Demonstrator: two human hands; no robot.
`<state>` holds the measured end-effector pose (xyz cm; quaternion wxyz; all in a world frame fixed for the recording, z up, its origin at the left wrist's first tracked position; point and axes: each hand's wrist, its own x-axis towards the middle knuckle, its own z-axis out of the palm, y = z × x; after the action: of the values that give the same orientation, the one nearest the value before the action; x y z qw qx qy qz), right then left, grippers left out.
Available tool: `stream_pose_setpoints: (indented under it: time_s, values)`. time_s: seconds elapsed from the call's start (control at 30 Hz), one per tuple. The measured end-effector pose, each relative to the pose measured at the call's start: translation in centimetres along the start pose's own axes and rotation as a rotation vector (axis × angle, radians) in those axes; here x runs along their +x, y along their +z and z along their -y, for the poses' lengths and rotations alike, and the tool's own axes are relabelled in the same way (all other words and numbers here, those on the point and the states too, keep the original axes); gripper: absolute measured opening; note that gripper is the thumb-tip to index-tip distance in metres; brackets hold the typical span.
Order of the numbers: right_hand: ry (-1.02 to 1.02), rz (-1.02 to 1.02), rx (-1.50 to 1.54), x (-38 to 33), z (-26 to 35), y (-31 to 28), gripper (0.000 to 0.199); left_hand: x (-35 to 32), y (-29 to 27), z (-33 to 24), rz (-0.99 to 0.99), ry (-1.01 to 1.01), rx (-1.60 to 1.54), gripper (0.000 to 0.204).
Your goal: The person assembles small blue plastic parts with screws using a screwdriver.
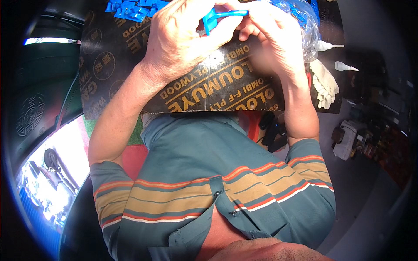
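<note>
Your left hand (183,41) and right hand (272,37) meet near the top of the view, above a dark brown plywood board printed with gold lettering (209,87), which serves as your surface. Between them you hold a small bright blue plastic part with a thin bar (217,16). Your left hand is curled, its thumb and fingers closed around the wider end of the part at the left. Your right hand is closed too, its fingertips pinching the thin bar at the right. The part sits just above the board, near its far edge, and it is raised rather than lying flat.

At the board's top left corner lies a heap of similar blue plastic pieces (133,8), well apart from your left hand. Just behind your right hand sits a crumpled clear plastic bag with blue pieces inside (300,21), touching or nearly touching your knuckles. To the right of the board lies a white fabric glove (325,85), and beyond it two small white nozzle-tipped tubes (344,66) rest on the dark area. Your forearms reach up from your teal striped shirt (217,191).
</note>
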<state>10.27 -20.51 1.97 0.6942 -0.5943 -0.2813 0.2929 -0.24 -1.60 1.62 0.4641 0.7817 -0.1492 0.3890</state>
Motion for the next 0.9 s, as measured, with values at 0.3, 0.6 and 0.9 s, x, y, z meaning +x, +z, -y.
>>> stream_pose_setpoints:
  time_s: [0.3,0.6,0.9]
  values:
    - [0.03,0.01,0.003,-0.1,0.2,-0.3,0.026,-0.1,0.0,0.1,0.006,0.011,0.024,0.026]
    - [0.02,0.027,0.011,-0.1,0.4,-0.2,0.025,-0.2,-0.1,-0.6,0.036,-0.106,0.012,0.026]
    - [0.026,0.032,-0.032,-0.1,0.5,-0.4,0.026,0.3,-0.4,-1.0,0.053,-0.048,0.049,0.027]
